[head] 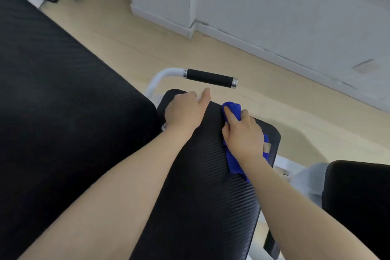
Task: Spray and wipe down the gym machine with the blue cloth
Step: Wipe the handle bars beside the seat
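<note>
The gym machine's black ribbed arm pad [202,175] runs from the bottom centre up to the middle of the view. My right hand [242,135] grips the blue cloth [233,110] and presses it on the pad's far right part; the cloth sticks out past my fingertips and trails under my wrist. My left hand [185,112] lies at the pad's far left corner with its fingers curled round a clear spray bottle [164,127]. My hand hides most of the bottle. The index finger points forward toward the black handle grip [210,78].
A large black back pad [52,91] fills the left side. A second black pad [358,192] sits at the lower right. The handle's white tube [162,76] curves down behind the arm pad. Pale wood floor and white cabinets [274,6] lie beyond.
</note>
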### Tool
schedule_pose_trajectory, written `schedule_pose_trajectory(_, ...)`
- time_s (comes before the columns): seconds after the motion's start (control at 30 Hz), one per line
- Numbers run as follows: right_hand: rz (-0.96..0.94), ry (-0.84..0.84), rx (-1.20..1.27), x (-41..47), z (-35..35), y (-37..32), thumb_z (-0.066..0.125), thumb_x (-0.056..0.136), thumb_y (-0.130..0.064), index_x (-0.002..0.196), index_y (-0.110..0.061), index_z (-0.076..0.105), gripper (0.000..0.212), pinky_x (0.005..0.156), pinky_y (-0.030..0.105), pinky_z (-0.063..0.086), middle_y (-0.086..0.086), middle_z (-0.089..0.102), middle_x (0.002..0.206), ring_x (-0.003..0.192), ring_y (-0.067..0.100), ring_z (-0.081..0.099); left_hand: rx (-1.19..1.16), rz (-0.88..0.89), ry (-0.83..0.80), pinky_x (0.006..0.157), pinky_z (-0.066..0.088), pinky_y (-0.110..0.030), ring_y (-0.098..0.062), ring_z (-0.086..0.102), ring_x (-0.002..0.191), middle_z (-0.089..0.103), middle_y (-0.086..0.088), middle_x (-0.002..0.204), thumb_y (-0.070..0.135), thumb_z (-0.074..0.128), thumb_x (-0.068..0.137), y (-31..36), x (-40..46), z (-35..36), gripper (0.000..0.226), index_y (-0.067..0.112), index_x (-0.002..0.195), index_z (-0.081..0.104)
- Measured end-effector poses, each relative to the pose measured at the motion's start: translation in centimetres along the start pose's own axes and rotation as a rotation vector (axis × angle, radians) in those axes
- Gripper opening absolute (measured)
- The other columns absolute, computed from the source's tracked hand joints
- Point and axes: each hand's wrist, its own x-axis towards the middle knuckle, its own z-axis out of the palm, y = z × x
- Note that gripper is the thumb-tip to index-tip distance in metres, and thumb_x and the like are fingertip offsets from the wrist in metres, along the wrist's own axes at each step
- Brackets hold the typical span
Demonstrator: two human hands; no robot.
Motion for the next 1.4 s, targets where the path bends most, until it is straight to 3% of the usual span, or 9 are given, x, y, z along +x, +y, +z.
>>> schedule_pose_trajectory(0.23, 0.002, 0.139, -0.017, 0.7, 1.1, -0.3, 0.035, 0.085, -0.031, 0.119, -0.020, 0.062, 0.044, 0.046, 0.030, 0.035, 0.011, 0.056, 0.077, 0.054, 0.026, 0.051, 0.045, 0.012, 0.043, 0.053, 0.033, -0.030, -0.026, 0.049, 0.061, 0.049, -0.002, 0.059, 0.048, 0.032, 0.093, 3.2, 7.1, 0.3, 0.051, 0.012, 0.059, 0.044)
schedule_pose_trajectory(0.47, 0.187, 0.109, 0.421, 8.5, -3.0, 0.2, 0.039, 0.098, -0.028, 0.140, -0.029, 0.038, 0.043, 0.065, 0.033, 0.042, 0.008, 0.047, 0.109, 0.076, 0.027, 0.053, 0.013, -0.114, 0.029, 0.046, 0.024, -0.027, -0.019, 0.039, 0.047, 0.043, -0.001, 0.053, 0.045, 0.033, 0.093, 2.5, 8.5, 1.5, 0.048, 0.013, 0.056, 0.040)
schedule_pose_trajectory(0.8, 0.262, 0.072, 0.273, 12.3, -3.9, 1.5, 0.033, 0.099, -0.025, 0.135, -0.023, 0.040, 0.037, 0.062, 0.034, 0.039, 0.010, 0.045, 0.111, 0.074, 0.025, 0.047, 0.048, -0.196, -0.019, 0.047, 0.027, -0.027, -0.020, 0.042, 0.050, 0.046, -0.001, 0.056, 0.044, 0.029, 0.093, 2.4, 10.1, 1.8, 0.049, 0.010, 0.064, 0.048)
schedule_pose_trajectory(0.93, 0.198, -0.048, 0.051, 13.6, -1.8, -0.5, 0.040, 0.094, -0.015, 0.123, -0.015, 0.041, 0.030, 0.059, 0.034, 0.036, 0.013, 0.045, 0.111, 0.073, 0.026, 0.044, 0.001, -0.268, 0.019, 0.047, 0.028, -0.027, -0.019, 0.038, 0.048, 0.040, -0.002, 0.053, 0.055, 0.024, 0.095, 1.2, 10.0, 0.7, 0.061, 0.009, 0.056, 0.038)
schedule_pose_trajectory(1.0, 0.130, -0.079, 0.012, 14.6, -0.8, -3.1, 0.043, 0.091, -0.011, 0.125, -0.016, 0.041, 0.034, 0.061, 0.035, 0.036, 0.013, 0.045, 0.113, 0.076, 0.027, 0.045, -0.055, -0.228, 0.068, 0.051, 0.032, -0.029, -0.021, 0.041, 0.052, 0.043, -0.003, 0.058, 0.052, 0.021, 0.097, 0.2, 9.6, 0.2, 0.063, 0.007, 0.059, 0.045)
schedule_pose_trajectory(1.1, -0.149, -0.152, -0.025, 14.9, 0.6, -8.5, 0.045, 0.090, -0.014, 0.131, -0.018, 0.041, 0.042, 0.068, 0.036, 0.033, 0.012, 0.045, 0.121, 0.095, 0.030, 0.052, -0.139, -0.209, 0.083, 0.057, 0.035, -0.032, -0.022, 0.047, 0.063, 0.054, -0.003, 0.071, 0.043, 0.018, 0.099, -1.0, 9.1, -0.5, 0.056, 0.010, 0.080, 0.059)
schedule_pose_trajectory(1.2, -0.276, -0.165, -0.074, 15.4, 0.7, -9.4, 0.043, 0.092, -0.016, 0.130, -0.019, 0.045, 0.038, 0.071, 0.036, 0.035, 0.011, 0.046, 0.122, 0.101, 0.030, 0.053, -0.247, -0.301, 0.027, 0.063, 0.047, -0.038, -0.033, 0.057, 0.067, 0.061, -0.012, 0.067, 0.048, 0.020, 0.098, -1.9, 8.6, -0.3, 0.062, 0.005, 0.074, 0.057)
schedule_pose_trajectory(1.3, -0.004, -0.120, -0.103, 15.9, -1.4, -3.3, 0.042, 0.090, -0.008, 0.129, -0.018, 0.045, 0.041, 0.066, 0.036, 0.037, 0.013, 0.046, 0.114, 0.086, 0.033, 0.054, -0.251, -0.366, -0.078, 0.070, 0.052, -0.044, -0.028, 0.058, 0.063, 0.059, -0.011, 0.066, 0.058, 0.021, 0.093, -2.3, 7.3, 0.3, 0.064, 0.008, 0.064, 0.049)
schedule_pose_trajectory(1.4, 0.193, -0.132, -0.100, 15.6, -2.4, 0.1, 0.042, 0.086, -0.003, 0.116, -0.016, 0.052, 0.034, 0.061, 0.033, 0.035, 0.012, 0.043, 0.103, 0.072, 0.028, 0.044, -0.237, -0.384, -0.100, 0.073, 0.051, -0.043, -0.031, 0.065, 0.071, 0.067, -0.015, 0.077, 0.047, 0.020, 0.098, -2.4, 7.5, 0.4, 0.061, 0.005, 0.072, 0.056)
